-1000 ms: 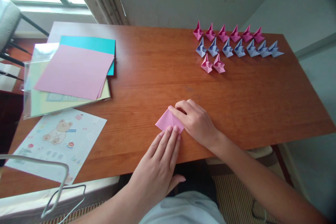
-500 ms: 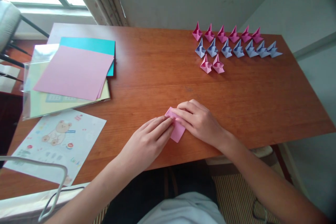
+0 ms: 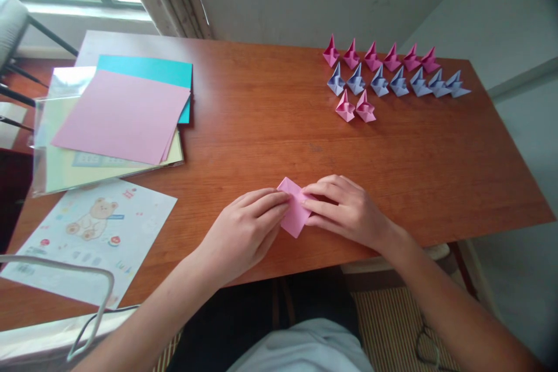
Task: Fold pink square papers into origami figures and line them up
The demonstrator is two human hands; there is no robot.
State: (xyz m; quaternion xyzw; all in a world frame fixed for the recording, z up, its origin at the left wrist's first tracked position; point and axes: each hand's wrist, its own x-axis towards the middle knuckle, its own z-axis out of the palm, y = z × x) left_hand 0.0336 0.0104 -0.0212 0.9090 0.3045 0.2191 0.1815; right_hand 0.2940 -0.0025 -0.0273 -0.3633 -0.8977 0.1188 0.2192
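A small folded piece of pink origami paper (image 3: pixel 296 218) lies on the wooden table, one corner pointing away from me and another toward me. My left hand (image 3: pixel 250 226) has its fingers closed together on the paper's left side. On the right side, my right hand (image 3: pixel 349 209) grips the corner with its fingertips, which partly cover it. Beyond the hands stand rows of folded paper pieces: two light pink ones (image 3: pixel 346 109) nearest, several lavender ones (image 3: pixel 379 82) behind them, and several dark pink ones (image 3: pixel 372 58) farthest back.
To the left, pink sheets (image 3: pixel 122 116) and a teal sheet (image 3: pixel 148 67) lie on a clear plastic sleeve (image 3: pixel 43 168). Nearer me is a white sheet with a bear print (image 3: pixel 143 215). A bent pale tube (image 3: pixel 56 266) crosses the lower left. The table's front edge is close.
My right hand has shifted right and slightly toward me. More of the pink paper shows between the hands, now a wider diamond instead of a narrow strip. The view has shifted slightly.
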